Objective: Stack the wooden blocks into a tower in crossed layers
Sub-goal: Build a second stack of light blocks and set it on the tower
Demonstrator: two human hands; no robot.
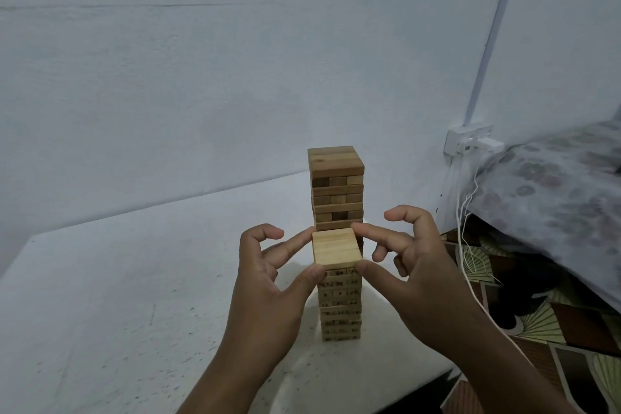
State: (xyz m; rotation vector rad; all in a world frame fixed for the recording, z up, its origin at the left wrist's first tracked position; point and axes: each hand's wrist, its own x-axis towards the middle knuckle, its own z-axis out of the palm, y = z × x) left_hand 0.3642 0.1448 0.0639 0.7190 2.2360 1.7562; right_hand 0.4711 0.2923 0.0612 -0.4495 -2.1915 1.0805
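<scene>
Two towers of wooden blocks stand on a white table [117,296]. The near tower [340,306] is pale, with numbers printed on its sides, and its top layer [337,248] of three blocks lies flat. My left hand [268,279] pinches that top layer between thumb and forefinger from the left. From the right, my right hand [413,265] pinches the same layer with thumb and forefinger. Behind it rises a taller, darker tower [337,188] in crossed layers, its lower part hidden by the near tower.
A white wall stands close behind the table. To the right lie a floral pillow [551,191], a patterned bedcover [537,329], a wall socket [470,139] and a white cord [467,245] hanging down. The table's right edge runs near my right forearm.
</scene>
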